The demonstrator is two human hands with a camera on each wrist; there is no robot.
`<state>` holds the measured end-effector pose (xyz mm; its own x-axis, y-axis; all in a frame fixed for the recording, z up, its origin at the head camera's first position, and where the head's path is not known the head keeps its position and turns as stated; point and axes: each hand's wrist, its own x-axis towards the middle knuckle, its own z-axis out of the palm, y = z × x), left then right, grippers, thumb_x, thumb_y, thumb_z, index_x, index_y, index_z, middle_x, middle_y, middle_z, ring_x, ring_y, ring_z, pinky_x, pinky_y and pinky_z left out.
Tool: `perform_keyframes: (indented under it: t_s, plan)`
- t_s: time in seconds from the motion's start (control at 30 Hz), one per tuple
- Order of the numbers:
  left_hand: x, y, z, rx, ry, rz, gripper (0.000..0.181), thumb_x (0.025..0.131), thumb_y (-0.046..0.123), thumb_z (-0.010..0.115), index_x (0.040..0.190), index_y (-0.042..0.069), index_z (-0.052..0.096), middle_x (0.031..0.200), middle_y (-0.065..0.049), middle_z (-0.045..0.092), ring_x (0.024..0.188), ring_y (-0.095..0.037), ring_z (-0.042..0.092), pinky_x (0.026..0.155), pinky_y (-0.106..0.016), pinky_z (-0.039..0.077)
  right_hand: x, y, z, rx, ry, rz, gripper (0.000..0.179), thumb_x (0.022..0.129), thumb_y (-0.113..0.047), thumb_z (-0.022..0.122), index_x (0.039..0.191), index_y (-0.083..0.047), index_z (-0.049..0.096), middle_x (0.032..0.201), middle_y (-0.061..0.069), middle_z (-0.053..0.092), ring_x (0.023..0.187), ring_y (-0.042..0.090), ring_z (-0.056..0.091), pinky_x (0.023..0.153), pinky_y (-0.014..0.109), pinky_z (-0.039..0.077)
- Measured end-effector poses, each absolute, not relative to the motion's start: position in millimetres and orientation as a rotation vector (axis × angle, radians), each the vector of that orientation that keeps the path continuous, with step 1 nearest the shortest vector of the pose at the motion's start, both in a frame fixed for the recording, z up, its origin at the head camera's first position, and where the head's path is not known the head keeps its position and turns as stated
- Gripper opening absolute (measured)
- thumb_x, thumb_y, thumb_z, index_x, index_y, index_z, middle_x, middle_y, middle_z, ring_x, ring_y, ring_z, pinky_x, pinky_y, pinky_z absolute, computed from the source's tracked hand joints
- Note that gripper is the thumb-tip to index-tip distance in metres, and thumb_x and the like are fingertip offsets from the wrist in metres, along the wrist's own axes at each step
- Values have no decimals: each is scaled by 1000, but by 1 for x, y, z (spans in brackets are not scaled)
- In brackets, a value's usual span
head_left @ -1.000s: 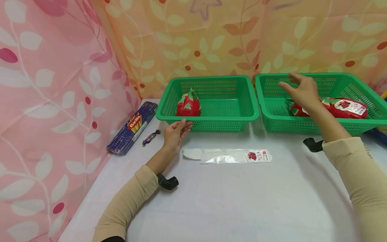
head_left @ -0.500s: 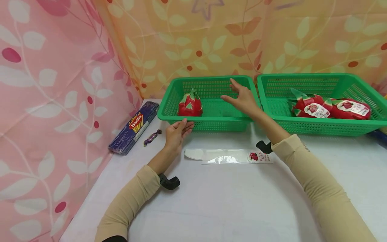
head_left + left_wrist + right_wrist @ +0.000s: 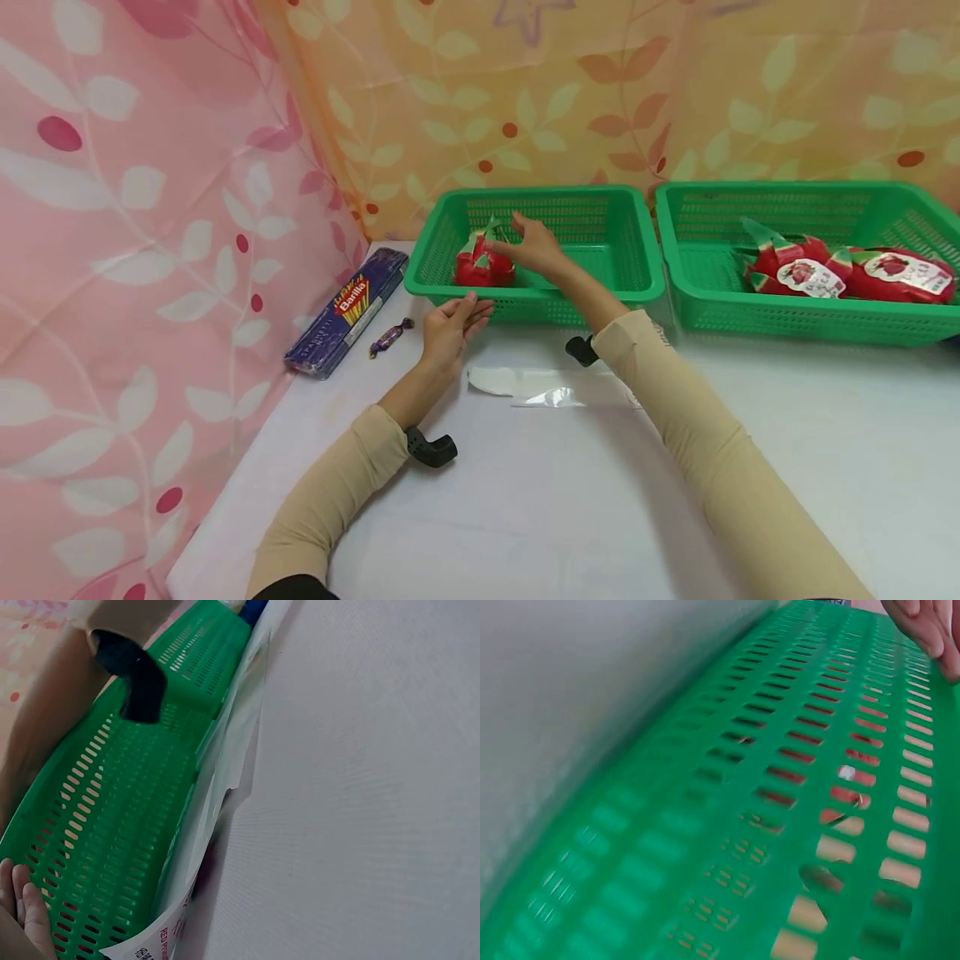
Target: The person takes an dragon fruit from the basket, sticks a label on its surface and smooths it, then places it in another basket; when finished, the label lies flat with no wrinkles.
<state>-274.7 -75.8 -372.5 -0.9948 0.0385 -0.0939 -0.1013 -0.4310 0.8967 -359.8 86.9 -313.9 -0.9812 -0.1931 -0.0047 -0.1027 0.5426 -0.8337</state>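
My right hand (image 3: 538, 248) reaches into the left green basket (image 3: 592, 295), thumb and fingers spread apart beside a red dragon fruit (image 3: 483, 270) with green-tipped scales. Whether the thumb touches the fruit is hard to tell. At the front of this basket my left hand (image 3: 447, 333) rests near the rim. In the left wrist view the fingers (image 3: 34, 915) of that hand lie against the basket's slotted outer wall. Red shows through the wall's slots in the right wrist view. Two dragon fruits (image 3: 797, 265) with white labels lie side by side in the right green basket (image 3: 832, 325).
On the white table in front of the left basket lies a clear plastic sleeve (image 3: 558, 392), partly under my right arm. To the left are a wrapped candy (image 3: 391, 337) and a blue spaghetti box (image 3: 345, 312). Patterned cloth (image 3: 585, 100) hangs behind and at the left.
My right hand has moved left, from above the right basket into the left basket near the dragon fruit there. My left hand has stayed at the rim. The view has shifted slightly.
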Motion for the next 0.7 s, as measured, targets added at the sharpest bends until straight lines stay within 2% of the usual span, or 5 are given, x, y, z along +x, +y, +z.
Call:
perform_keyframes:
  t_s: [0.23,0.47,0.57,0.7]
  plan:
    - [-274,-75,-374,-73,1623,2601,13,91,14,57,86,4,64,76,-2,71,75,-11,69,69,-19,56,-370,58,-314,-203,2663,-1428,87,85,-46,61,146,-5,16,151,12,24,140,27,22,112,40,28]
    - [-273,-73,-377,-55,1655,2602,14,92,11,55,91,1,64,75,-1,70,74,-10,68,69,-18,56,-375,37,-317,-121,2696,-1330,94,83,-47,62,146,-2,11,152,15,19,140,31,20,113,41,27]
    - [-272,-73,-377,-49,1653,2590,15,93,11,54,94,-2,63,75,0,70,74,-10,68,69,-18,55,-378,36,-318,-73,2687,-1308,94,82,-44,64,146,0,11,151,16,21,138,31,23,112,40,29]
    - [-274,-77,-375,-32,1657,2599,16,93,11,54,95,-2,62,75,0,70,74,-10,68,68,-18,55,-385,36,-317,-68,2643,-1316,88,82,-39,65,145,0,18,147,17,29,133,31,32,108,39,35]
